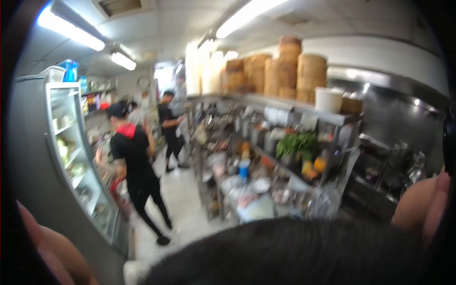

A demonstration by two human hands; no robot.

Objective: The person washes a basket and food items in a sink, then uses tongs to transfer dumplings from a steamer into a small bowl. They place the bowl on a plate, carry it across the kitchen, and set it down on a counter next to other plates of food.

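At the lower left edge, blurred fingers of my left hand (59,254) come in close to the lens. Opposite them, bent fingers of my right hand (420,204) reach in from the right edge. Both hands look closed, but whatever they grip lies outside the picture. Between them a dark, fuzzy rounded shape (285,251), like the top of a head of hair, fills the bottom of the view.
Left stands a glass-door fridge (73,152). A person in black (135,161) and another person (168,126) stand in the aisle (185,199). Bamboo steamers (312,76) top a steel shelf (285,105); below are leafy greens (295,144), a blue container (244,168) and a cluttered counter.
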